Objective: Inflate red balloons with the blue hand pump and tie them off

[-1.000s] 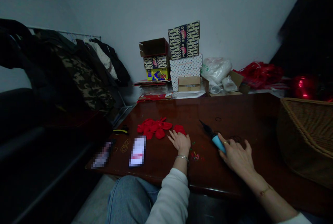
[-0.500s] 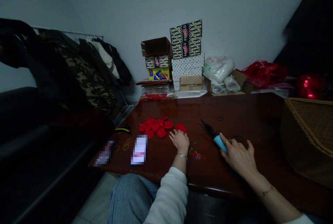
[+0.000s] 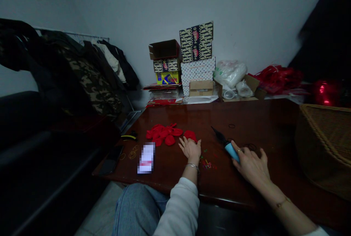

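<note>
Head view was taken up in its lower half by a broad, glossy reddish-brown table (image 3: 255,119). Beyond its left side, dark and camouflage-patterned cloth garments (image 3: 90,79) were hung in a row. Patterned cardboard boxes (image 3: 197,44) were stacked behind the far edge, and a tan woven wicker basket (image 3: 311,152) was set at the right. Over the table, the right hand (image 3: 252,164) was held palm down with its outer fingers spread; the light-blue barrel of a slim tool with a black tapered tip (image 3: 231,152) was enclosed between thumb and forefinger, but whether it was gripped or only touched could not be told. The left hand (image 3: 190,150) was laid palm down with fingers fanned wide, its fingertips placed at the near edge of a single limp red piece (image 3: 189,134). Just left of that piece, a loose red heap of similar limp pieces (image 3: 163,133) was spread. Nearer the front edge, a phone with a bright, blurred screen (image 3: 146,158) was laid flat. Between the two hands, small multicoloured loops (image 3: 207,164) were scattered.
</note>
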Available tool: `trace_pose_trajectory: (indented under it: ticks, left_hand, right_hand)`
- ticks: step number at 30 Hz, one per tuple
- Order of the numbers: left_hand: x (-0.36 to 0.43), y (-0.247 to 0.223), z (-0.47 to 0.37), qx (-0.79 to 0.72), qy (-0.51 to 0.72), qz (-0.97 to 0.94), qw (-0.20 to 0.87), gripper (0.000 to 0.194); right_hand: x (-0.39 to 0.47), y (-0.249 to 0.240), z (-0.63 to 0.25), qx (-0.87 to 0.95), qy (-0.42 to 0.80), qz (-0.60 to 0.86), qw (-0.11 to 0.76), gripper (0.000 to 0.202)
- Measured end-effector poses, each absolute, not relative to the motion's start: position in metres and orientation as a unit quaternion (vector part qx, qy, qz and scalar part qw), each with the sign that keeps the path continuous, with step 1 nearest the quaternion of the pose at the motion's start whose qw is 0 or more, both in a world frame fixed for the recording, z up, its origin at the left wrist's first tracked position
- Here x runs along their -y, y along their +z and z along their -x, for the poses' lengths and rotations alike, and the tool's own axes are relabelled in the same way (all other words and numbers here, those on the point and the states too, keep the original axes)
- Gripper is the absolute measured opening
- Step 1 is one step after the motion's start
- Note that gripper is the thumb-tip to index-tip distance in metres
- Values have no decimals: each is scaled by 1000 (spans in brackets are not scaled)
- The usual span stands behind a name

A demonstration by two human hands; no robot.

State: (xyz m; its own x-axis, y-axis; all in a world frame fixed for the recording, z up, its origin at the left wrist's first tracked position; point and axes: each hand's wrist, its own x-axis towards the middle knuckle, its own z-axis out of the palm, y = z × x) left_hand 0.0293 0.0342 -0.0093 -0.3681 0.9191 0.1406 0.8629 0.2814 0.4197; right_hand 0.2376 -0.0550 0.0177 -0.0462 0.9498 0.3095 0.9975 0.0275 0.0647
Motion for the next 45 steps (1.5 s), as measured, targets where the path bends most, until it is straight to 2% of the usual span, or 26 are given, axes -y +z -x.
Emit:
trace_pose_trajectory:
  ticks: [4, 7, 12, 16, 20, 23, 27, 37, 45]
  left_hand:
    - [-34, -8, -33, -790, 212, -573, 56, 32]
    - [-37, -2, -33, -790, 253, -552, 86, 25]
    - [-50, 10, -29, -761, 422, -412, 268, 23]
    - [-62, 14, -25, -660, 574, -255, 412, 24]
    - [-66, 22, -20, -554, 582, -87, 590, 36]
    - [-64, 30, -14, -500, 568, -67, 651, 41]
    - [-62, 34, -11, -463, 569, -87, 674, 38]
    - [-57, 28, -17, -487, 562, -137, 655, 30]
    - [-55, 24, -17, -487, 575, -158, 638, 32]
  right_hand:
    - [55, 19, -238, 710, -125, 687, 87, 58]
    - [55, 20, -237, 714, -121, 684, 86, 58]
    - [58, 20, -233, 729, -109, 667, 108, 56]
    - [60, 20, -230, 746, -110, 644, 131, 58]
    - [64, 21, -225, 768, -113, 607, 167, 61]
    - [67, 25, -219, 788, -112, 575, 190, 61]
    - [71, 31, -213, 804, -104, 551, 199, 59]
    - [72, 32, -212, 807, -97, 547, 199, 60]
    - [72, 31, -213, 808, -97, 546, 197, 59]
